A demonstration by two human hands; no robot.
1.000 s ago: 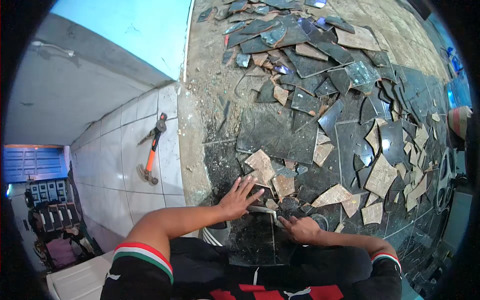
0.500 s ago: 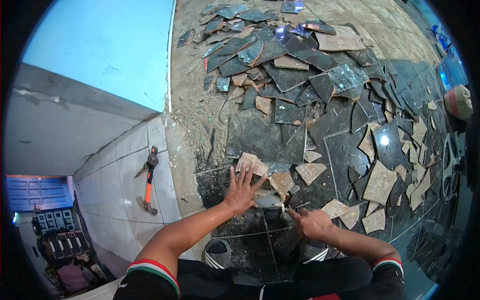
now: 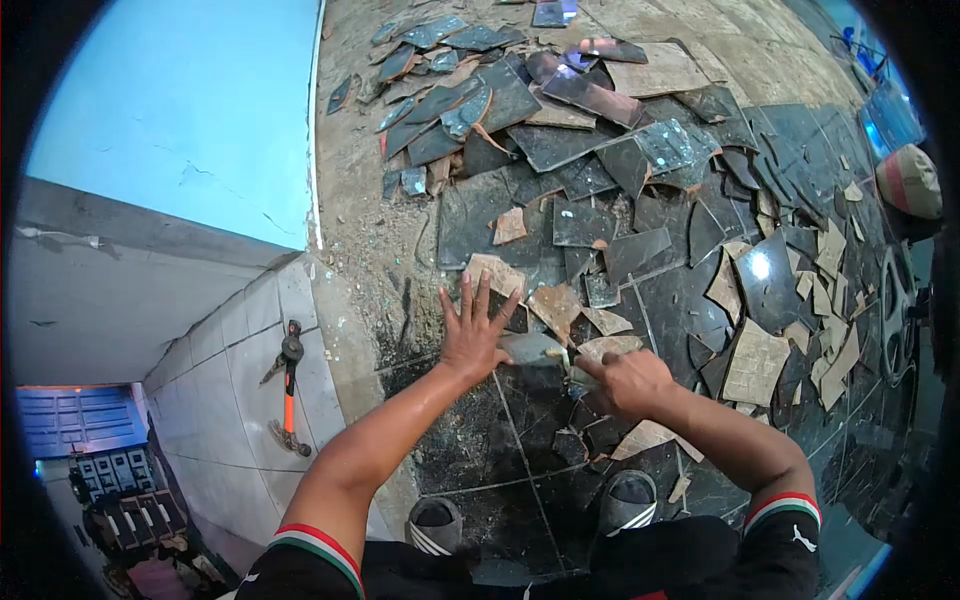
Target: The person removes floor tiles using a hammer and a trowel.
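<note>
Two hands (image 3: pixel 475 335) (image 3: pixel 625 380) hide the pried tile's (image 3: pixel 530 350) edges.

I saw a blue wall (image 3: pixel 180 110), a white-tiled ledge (image 3: pixel 250 340), and dusty floor (image 3: pixel 720 40) strewn with broken dark tiles (image 3: pixel 560 150)

Head view, looking down at a floor (image 3: pixel 470 470) of dark glossy tiles, partly broken up. The left hand (image 3: pixel 472 335) lies flat with fingers spread on the floor beside a lifted tile shard (image 3: pixel 530 350). The right hand (image 3: pixel 625 382) is closed around a small tool whose tip meets that shard. Loose dark and tan tile fragments (image 3: pixel 560 150) lie heaped beyond. An orange-handled hammer (image 3: pixel 287 390) rests on the pale tiled surface, well apart to the left.
</note>
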